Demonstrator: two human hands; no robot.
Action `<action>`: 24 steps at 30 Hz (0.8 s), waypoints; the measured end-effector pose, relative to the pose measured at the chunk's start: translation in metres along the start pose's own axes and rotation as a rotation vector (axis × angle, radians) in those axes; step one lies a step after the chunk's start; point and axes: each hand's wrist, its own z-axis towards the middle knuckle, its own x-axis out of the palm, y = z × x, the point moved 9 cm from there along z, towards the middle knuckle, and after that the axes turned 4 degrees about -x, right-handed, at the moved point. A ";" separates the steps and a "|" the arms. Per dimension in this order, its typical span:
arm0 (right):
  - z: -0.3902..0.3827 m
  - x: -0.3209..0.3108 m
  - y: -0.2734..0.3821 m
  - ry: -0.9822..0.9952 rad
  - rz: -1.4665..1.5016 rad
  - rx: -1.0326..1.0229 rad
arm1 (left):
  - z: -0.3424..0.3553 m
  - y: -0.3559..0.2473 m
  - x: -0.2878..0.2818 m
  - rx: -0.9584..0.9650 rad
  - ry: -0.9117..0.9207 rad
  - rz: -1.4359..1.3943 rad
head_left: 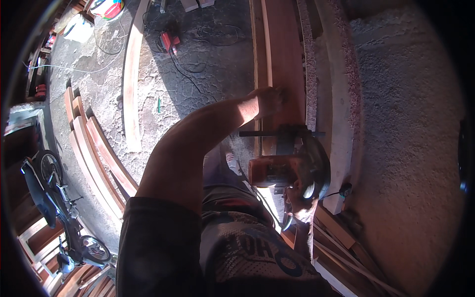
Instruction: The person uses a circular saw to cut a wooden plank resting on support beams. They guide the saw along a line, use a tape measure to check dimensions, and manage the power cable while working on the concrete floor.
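Observation:
A reddish circular saw with a black guide bar rests on a long reddish-brown board. My right hand grips the saw's rear handle. Ahead of the saw, my left hand holds the board at a narrow pale strip along its left side, fingers curled and partly in shadow. A speckled stone slab edge runs just right of the board.
The concrete floor holds a red power tool with cables, a long pale plank, stacked planks and buckets. A motorbike stands at left. A rough wall fills the right.

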 end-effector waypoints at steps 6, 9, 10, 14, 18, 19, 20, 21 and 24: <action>0.008 -0.007 -0.018 0.029 -0.125 -0.088 | -0.005 0.002 -0.014 -0.004 -0.177 0.008; 0.008 -0.002 -0.010 0.041 -0.112 -0.088 | -0.009 0.005 -0.016 -0.011 -0.262 -0.015; 0.009 0.000 -0.007 0.050 -0.112 -0.101 | -0.011 0.006 -0.016 -0.016 -0.292 -0.025; 0.006 -0.002 -0.035 -0.011 0.217 0.077 | -0.010 0.004 -0.014 0.013 -0.398 0.068; 0.020 0.003 0.004 0.030 -0.240 -0.187 | -0.012 0.011 -0.017 0.086 -0.406 -0.001; 0.020 0.000 -0.012 0.044 -0.124 0.019 | -0.012 0.015 -0.015 0.118 -0.378 -0.061; 0.023 0.003 0.040 -0.002 -0.274 -0.264 | -0.015 0.023 -0.020 0.101 -0.372 -0.091; 0.023 0.000 0.013 -0.003 -0.181 -0.163 | -0.018 0.028 -0.026 0.085 -0.370 -0.123; 0.029 0.005 0.027 0.039 -0.185 -0.177 | -0.018 0.041 -0.045 -0.027 -0.316 -0.073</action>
